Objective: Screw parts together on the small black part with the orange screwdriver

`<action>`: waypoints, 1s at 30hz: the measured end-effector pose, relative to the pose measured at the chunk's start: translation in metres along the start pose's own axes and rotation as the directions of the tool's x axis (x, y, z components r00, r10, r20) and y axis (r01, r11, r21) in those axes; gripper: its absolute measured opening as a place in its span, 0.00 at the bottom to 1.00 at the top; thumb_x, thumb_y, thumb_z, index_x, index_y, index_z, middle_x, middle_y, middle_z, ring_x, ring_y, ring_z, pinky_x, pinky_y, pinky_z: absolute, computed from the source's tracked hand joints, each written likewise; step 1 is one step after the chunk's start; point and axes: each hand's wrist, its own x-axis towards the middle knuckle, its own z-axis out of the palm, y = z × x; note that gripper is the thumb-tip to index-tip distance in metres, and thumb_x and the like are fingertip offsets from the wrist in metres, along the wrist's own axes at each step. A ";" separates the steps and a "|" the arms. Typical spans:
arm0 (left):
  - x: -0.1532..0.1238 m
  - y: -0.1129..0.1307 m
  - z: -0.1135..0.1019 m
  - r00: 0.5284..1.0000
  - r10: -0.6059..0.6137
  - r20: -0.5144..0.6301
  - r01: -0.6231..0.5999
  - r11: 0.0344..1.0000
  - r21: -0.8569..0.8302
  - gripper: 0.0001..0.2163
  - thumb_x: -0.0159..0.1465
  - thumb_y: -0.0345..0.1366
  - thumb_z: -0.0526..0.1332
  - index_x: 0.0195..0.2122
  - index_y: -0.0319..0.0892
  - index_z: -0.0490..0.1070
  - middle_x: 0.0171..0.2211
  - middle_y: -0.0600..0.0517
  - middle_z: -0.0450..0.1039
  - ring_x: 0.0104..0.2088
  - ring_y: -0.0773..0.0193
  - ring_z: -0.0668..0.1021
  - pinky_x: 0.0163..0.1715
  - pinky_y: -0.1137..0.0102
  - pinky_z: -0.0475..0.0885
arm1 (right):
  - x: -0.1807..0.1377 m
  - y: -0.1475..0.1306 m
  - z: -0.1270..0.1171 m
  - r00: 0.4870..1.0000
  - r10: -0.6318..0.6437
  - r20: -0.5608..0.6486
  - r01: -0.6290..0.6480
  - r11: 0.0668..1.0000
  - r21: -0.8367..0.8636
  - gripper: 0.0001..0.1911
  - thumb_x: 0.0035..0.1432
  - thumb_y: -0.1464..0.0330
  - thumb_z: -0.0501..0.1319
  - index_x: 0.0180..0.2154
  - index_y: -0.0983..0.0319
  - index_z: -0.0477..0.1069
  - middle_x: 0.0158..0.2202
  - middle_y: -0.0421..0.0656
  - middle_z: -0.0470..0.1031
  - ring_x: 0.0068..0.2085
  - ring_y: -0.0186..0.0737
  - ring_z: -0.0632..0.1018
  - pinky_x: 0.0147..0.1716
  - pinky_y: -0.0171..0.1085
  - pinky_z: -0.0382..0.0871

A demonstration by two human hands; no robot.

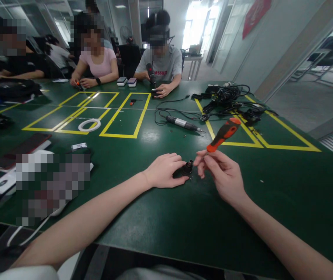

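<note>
My left hand (168, 171) rests on the green table, its thumb and fingers closed around a small black part (187, 168). A short round post stands up from that part; the rest of it is hidden by my fingers. Just to the right, my right hand (223, 171) grips a screwdriver (224, 134) between thumb and fingers. Its orange and black handle points up and tilts to the right. The shaft runs down into my fingers, and I cannot make out its tip. The two hands are close together but apart.
Beyond my hands lies a pen-shaped electric tool (180, 123) with a cord. Tangled black cables (227, 99) fill the back right. A white ring (89, 125) lies inside yellow tape outlines. Phones and pouches crowd the left (23, 151). Several people sit across the table (154, 217).
</note>
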 end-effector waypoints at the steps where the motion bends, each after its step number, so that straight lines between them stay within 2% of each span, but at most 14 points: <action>1: 0.000 0.000 0.000 1.000 0.000 0.001 0.000 1.000 -0.001 0.13 0.67 0.45 0.61 0.41 0.39 0.73 0.34 0.49 0.72 0.37 0.58 0.75 0.39 0.65 0.70 | 0.000 0.001 0.000 1.000 -0.007 0.006 0.007 0.999 0.031 0.16 0.62 0.54 0.68 0.40 0.59 0.76 0.29 0.42 0.79 0.22 0.35 0.75 0.21 0.35 0.73; 4: 0.000 0.001 -0.001 1.000 -0.004 -0.004 0.004 1.000 -0.005 0.12 0.67 0.44 0.61 0.41 0.39 0.73 0.34 0.49 0.73 0.37 0.59 0.75 0.38 0.66 0.70 | 0.000 0.005 -0.002 1.000 -0.017 -0.001 0.017 0.996 0.084 0.12 0.61 0.58 0.70 0.35 0.59 0.73 0.27 0.40 0.78 0.21 0.33 0.74 0.19 0.32 0.71; 8: 0.000 0.002 -0.002 1.000 -0.011 -0.011 0.011 1.000 -0.009 0.11 0.66 0.43 0.61 0.38 0.39 0.72 0.34 0.48 0.73 0.37 0.59 0.75 0.38 0.66 0.70 | 0.000 0.005 -0.003 1.000 -0.007 -0.030 0.008 0.999 0.050 0.13 0.56 0.60 0.73 0.28 0.60 0.76 0.31 0.42 0.78 0.20 0.30 0.71 0.16 0.32 0.67; 12: 0.001 0.002 -0.001 1.000 -0.015 -0.016 0.015 1.000 -0.017 0.11 0.66 0.43 0.61 0.38 0.39 0.72 0.34 0.49 0.73 0.37 0.59 0.75 0.38 0.66 0.71 | -0.001 -0.001 -0.001 0.998 0.020 -0.052 -0.022 0.998 -0.055 0.14 0.57 0.57 0.72 0.29 0.61 0.78 0.22 0.39 0.72 0.16 0.28 0.65 0.12 0.31 0.59; 14: 0.001 0.001 0.000 1.000 -0.016 -0.023 0.015 1.000 -0.016 0.11 0.66 0.43 0.61 0.38 0.39 0.73 0.34 0.49 0.72 0.37 0.59 0.75 0.38 0.66 0.71 | -0.001 -0.003 0.000 0.997 0.035 -0.064 -0.040 0.996 -0.082 0.15 0.59 0.56 0.70 0.31 0.62 0.78 0.23 0.39 0.73 0.15 0.28 0.65 0.11 0.30 0.57; 17: 0.000 0.001 0.001 0.999 -0.018 -0.037 0.018 1.000 -0.011 0.12 0.66 0.44 0.61 0.38 0.39 0.73 0.33 0.49 0.72 0.36 0.59 0.75 0.37 0.66 0.71 | 0.000 -0.003 0.001 0.999 0.022 -0.040 -0.022 1.000 -0.001 0.15 0.61 0.55 0.68 0.37 0.61 0.77 0.27 0.41 0.77 0.16 0.30 0.69 0.12 0.31 0.61; 21: 0.000 0.000 0.001 0.999 -0.019 -0.033 0.019 1.000 -0.008 0.12 0.66 0.44 0.61 0.38 0.39 0.73 0.33 0.49 0.72 0.35 0.60 0.75 0.37 0.66 0.70 | 0.000 -0.001 0.001 1.000 -0.018 0.017 0.016 0.992 0.127 0.14 0.60 0.58 0.71 0.38 0.58 0.72 0.29 0.39 0.79 0.22 0.34 0.76 0.22 0.34 0.73; 26: 0.000 0.002 -0.001 0.999 -0.019 -0.029 0.019 1.000 -0.012 0.11 0.66 0.44 0.62 0.38 0.39 0.73 0.33 0.49 0.73 0.35 0.60 0.74 0.37 0.66 0.71 | 0.000 0.001 -0.001 0.999 -0.003 -0.032 0.004 0.999 0.034 0.14 0.58 0.59 0.72 0.31 0.60 0.74 0.29 0.41 0.79 0.23 0.32 0.74 0.22 0.33 0.72; 30: 0.001 0.002 0.000 0.999 -0.022 -0.024 0.021 1.000 -0.012 0.11 0.66 0.44 0.62 0.38 0.40 0.73 0.34 0.49 0.73 0.36 0.59 0.75 0.37 0.65 0.71 | 0.000 0.001 -0.002 1.000 -0.006 -0.023 0.007 1.000 0.023 0.14 0.58 0.57 0.71 0.31 0.60 0.78 0.30 0.42 0.78 0.22 0.33 0.73 0.21 0.34 0.71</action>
